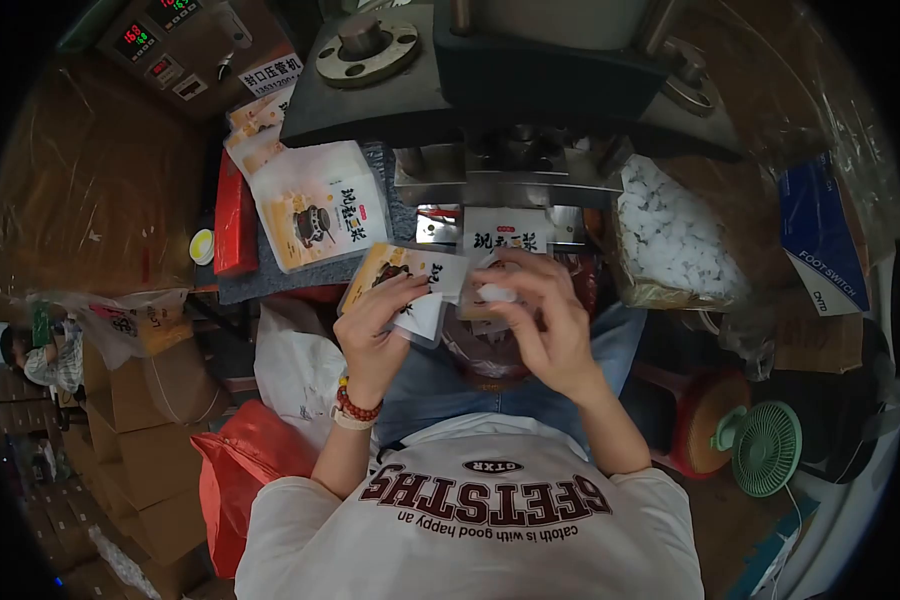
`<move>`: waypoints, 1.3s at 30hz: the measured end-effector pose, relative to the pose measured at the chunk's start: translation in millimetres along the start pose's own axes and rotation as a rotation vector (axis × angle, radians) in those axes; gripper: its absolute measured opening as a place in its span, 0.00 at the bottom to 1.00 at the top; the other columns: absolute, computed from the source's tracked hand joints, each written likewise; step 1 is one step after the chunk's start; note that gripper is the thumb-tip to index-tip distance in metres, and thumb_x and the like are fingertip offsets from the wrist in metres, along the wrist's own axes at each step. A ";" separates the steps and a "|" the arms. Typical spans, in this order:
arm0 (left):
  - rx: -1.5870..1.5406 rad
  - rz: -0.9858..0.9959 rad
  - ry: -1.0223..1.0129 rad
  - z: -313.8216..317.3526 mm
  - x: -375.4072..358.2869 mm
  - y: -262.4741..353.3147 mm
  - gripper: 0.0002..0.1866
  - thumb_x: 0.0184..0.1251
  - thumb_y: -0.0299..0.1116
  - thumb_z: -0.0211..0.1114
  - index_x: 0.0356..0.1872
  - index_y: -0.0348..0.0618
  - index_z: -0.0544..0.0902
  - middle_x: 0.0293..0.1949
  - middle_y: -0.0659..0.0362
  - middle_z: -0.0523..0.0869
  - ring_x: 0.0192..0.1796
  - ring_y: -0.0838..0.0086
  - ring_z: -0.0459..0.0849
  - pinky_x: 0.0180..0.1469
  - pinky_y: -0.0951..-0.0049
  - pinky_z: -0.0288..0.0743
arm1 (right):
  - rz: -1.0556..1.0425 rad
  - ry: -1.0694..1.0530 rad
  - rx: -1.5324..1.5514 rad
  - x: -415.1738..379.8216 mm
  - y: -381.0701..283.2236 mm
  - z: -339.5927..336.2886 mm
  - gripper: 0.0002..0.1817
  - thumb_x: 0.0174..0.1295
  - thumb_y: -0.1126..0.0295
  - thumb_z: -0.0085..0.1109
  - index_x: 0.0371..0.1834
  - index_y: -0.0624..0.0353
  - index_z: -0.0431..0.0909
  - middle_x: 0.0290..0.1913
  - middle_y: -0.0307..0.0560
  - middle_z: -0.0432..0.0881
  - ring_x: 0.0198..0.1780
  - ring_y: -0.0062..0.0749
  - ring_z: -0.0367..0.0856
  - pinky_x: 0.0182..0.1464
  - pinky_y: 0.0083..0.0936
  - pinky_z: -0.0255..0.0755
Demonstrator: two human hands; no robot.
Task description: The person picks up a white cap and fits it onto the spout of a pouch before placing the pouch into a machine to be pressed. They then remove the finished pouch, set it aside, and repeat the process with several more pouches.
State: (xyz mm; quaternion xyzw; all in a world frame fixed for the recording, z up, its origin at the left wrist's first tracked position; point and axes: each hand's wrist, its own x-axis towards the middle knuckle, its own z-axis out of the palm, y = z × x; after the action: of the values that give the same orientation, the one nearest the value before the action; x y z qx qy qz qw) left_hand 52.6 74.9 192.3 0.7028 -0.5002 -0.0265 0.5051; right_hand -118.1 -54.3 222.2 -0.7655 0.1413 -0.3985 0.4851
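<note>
My left hand (375, 325) grips a small printed pouch (402, 270), white and orange with a dark pot picture, held open in front of me. My right hand (540, 315) pinches a small white packet (497, 292) at the pouch's mouth, fingers curled around it. Both hands hover above my lap, just below the jaws of a sealing machine (500, 95). Another printed pouch (500, 238) sits in the machine's slot right behind my fingers.
A stack of the same printed pouches (315, 205) lies on the left beside a red box (234, 215). A bag of small white packets (670, 240) stands right. A red bag (235, 465), cardboard boxes (140, 440), a green fan (767, 447), and a controller (160, 45) surround me.
</note>
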 end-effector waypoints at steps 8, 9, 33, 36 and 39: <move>-0.252 -0.082 -0.301 18.2 4.6 27.3 0.09 0.56 0.24 0.68 0.39 0.36 0.87 0.34 0.56 0.89 0.36 0.75 0.88 0.39 0.76 0.79 | -0.114 -0.119 -0.089 6.0 -5.4 -13.9 0.20 0.59 0.71 0.63 0.55 0.62 0.74 0.55 0.55 0.79 0.55 0.49 0.78 0.60 0.39 0.67; -0.344 -0.340 -0.379 29.0 1.5 20.6 0.06 0.60 0.26 0.70 0.37 0.34 0.86 0.33 0.58 0.89 0.35 0.80 0.86 0.37 0.79 0.79 | 0.035 -0.041 -0.150 4.6 -1.1 -13.9 0.20 0.60 0.70 0.63 0.56 0.62 0.74 0.55 0.54 0.79 0.55 0.50 0.78 0.60 0.38 0.67; 0.812 0.090 -0.274 -25.4 8.9 -86.4 0.39 0.58 0.46 0.69 0.70 0.47 0.65 0.71 0.57 0.67 0.73 0.60 0.62 0.72 0.48 0.49 | 0.018 0.547 -0.730 4.4 58.4 -94.1 0.14 0.65 0.81 0.55 0.53 0.66 0.73 0.43 0.51 0.79 0.40 0.34 0.80 0.43 0.23 0.73; 0.546 0.040 -0.185 -32.9 -3.4 -63.5 0.26 0.52 0.23 0.65 0.56 0.45 0.79 0.55 0.59 0.83 0.57 0.61 0.80 0.59 0.64 0.72 | 0.105 0.640 -0.072 3.2 25.5 -65.2 0.17 0.61 0.84 0.59 0.53 0.66 0.72 0.48 0.52 0.81 0.43 0.27 0.81 0.46 0.20 0.75; 0.227 -0.105 -0.003 -17.8 -3.4 -38.7 0.20 0.45 0.15 0.62 0.42 0.42 0.86 0.40 0.58 0.89 0.43 0.62 0.88 0.44 0.72 0.80 | 0.170 0.168 0.654 4.5 -4.4 -40.7 0.20 0.56 0.86 0.62 0.53 0.68 0.71 0.47 0.56 0.83 0.44 0.29 0.83 0.48 0.21 0.79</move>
State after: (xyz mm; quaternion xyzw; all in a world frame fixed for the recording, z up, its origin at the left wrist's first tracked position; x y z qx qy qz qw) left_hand 86.7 89.0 170.9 0.7807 -0.4633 0.0028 0.4193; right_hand -146.3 -80.5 236.7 -0.5193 0.1090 -0.4424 0.7230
